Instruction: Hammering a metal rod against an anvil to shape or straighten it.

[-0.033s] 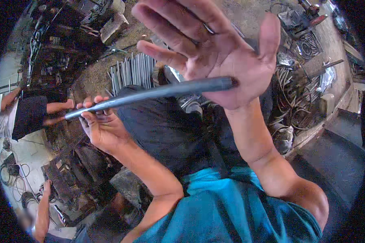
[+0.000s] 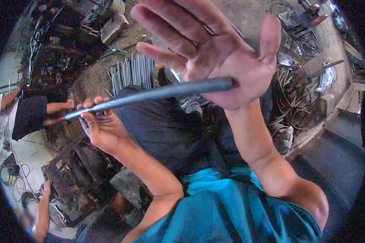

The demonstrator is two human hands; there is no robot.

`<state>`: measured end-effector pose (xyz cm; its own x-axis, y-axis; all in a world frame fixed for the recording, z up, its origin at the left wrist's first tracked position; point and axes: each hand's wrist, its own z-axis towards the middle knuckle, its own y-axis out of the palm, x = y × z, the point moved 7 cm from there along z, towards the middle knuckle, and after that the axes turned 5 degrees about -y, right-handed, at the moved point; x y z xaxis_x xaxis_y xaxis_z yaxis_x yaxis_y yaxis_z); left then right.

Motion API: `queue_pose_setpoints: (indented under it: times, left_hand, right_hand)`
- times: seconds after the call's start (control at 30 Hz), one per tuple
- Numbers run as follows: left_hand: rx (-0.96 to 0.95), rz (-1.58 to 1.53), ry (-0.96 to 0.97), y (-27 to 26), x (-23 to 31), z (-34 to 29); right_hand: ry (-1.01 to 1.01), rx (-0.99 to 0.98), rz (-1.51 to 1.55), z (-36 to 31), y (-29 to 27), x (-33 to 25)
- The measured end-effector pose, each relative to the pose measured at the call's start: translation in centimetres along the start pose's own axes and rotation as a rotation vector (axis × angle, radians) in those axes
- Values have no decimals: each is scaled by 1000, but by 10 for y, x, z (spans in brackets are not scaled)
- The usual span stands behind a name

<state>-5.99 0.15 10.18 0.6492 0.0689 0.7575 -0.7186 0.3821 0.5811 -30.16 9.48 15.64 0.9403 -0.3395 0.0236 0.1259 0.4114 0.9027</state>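
One rod (image 2: 150, 94), mid-frame: left hand (image 2: 101, 125) pinches its lower end, right hand (image 2: 219, 52) open-palmed against the other; may slip off.

Item, central: grey metal rod (image 2: 154, 94), long and round, lying slightly tilted across our view. We hold its lower end in our left hand (image 2: 103, 127), fingertips pinched around it. Our right hand (image 2: 219, 52) is spread flat, palm against the rod's upper end, fingers splayed upward.

Item, behind: bundle of thin grey rods (image 2: 129, 73) on the dirt floor (image 2: 93, 79).

Item, right: tangle of wire coils (image 2: 292, 91), possibly cable; the view is too bent to tell.

Item, left edge: another person's forearm (image 2: 56, 107), dark sleeve.
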Motion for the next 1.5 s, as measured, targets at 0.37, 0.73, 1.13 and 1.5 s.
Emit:
queue_pose_setpoints:
  times: [0.37, 0.73, 1.13, 1.5]
  left_hand:
    - [248, 96, 105, -18, 8, 1]
    - [440, 229, 159, -25, 7, -1]
    - [532, -49, -9, -13, -27, 2]
    - [301, 13, -328, -25, -103, 80]
  right_hand:
    - [25, 17, -70, -4, -5, -1]
    - [40, 54, -138, -6, -20, 0]
    - [81, 83, -226, 15, -45, 10]
    - [828, 381, -858, -58, -152, 93]
